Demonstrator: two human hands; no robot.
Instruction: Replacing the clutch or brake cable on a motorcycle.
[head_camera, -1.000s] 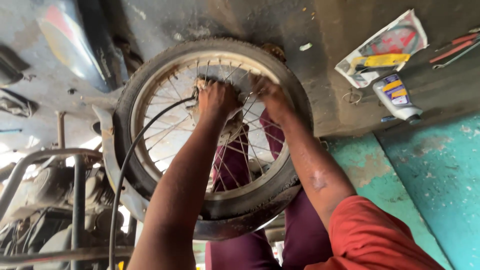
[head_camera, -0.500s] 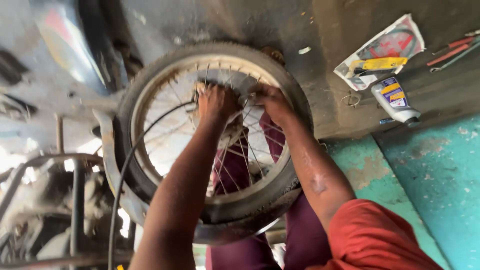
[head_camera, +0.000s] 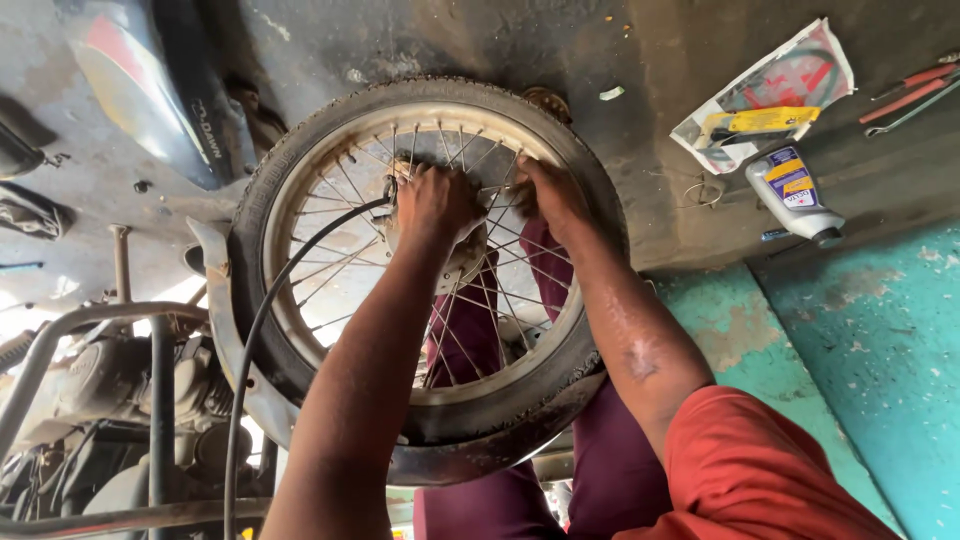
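Both hands, left hand (head_camera: 435, 200) and right hand (head_camera: 550, 195), on the spoked wheel's (head_camera: 300, 160) hub, grips indiscernible behind spokes.

Head camera looks steeply down, close over the spoked wheel (head_camera: 425, 270) (single view).

Left hand: your left hand (head_camera: 435, 200) has slid a little toward the left of the hub (head_camera: 462, 250) since a second ago, its fingers now bunched tighter against the spokes (head_camera: 340, 250).
Right hand: your right hand (head_camera: 550, 195) has drawn in closer to the left one; a second ago it lay nearer the rim (head_camera: 545, 150), now it sits over the upper spokes just beside the hub.
Wheel: the wheel (head_camera: 300, 160) has shifted slightly in your view, up and to the left, then back toward the centre.
View: your head has tipped a touch, so the grey bottle (head_camera: 795, 195) sits slightly lower in frame.
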